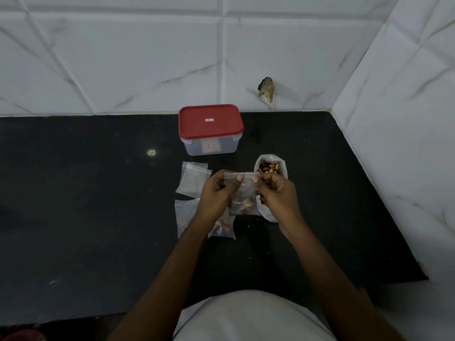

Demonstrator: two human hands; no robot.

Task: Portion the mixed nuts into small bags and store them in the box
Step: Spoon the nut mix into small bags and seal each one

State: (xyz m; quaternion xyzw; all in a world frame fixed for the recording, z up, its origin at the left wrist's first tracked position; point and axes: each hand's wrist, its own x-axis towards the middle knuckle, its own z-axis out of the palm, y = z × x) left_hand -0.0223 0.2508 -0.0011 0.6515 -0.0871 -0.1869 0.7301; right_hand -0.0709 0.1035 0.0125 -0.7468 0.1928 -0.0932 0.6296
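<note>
Starting nearest the body, what is already done? (Reader)

Two filled bags (221, 227) lie on the countertop (98, 217) beneath the left wrist, nuts visible inside them. Just beyond, the left hand (216, 193) and right hand (278, 195) each pinch a top corner of a small bag (242, 193) between thumb and curled fingers. It hangs between them, with nuts in its lower half. By its look this is the sealing step of a third portion. (Legend)

And what is left? (Reader)

Beyond and outward of the left hand lie the empty bags (193, 179), overlapping, at least two. The large bag of mixed nuts (269, 166) stands partly behind the right hand, its open mouth just past the fingertips and still well stocked. Farther on, beyond both hands, the box (210, 143) sits with its red lid (209, 121) on. Whether it holds anything cannot be told. Judged so, portioning is near half done and storing has not begun. (Legend)

How much room is there to move? (Reader)

Outward of the left hand the countertop runs wide and bare. Outward of the right hand it ends at a tiled side wall (406, 143), well apart. The back wall (123, 70) rises directly behind the box. The path from hands to box is open, though the nut bag beside the right hand could tip if brushed. (Legend)
</note>
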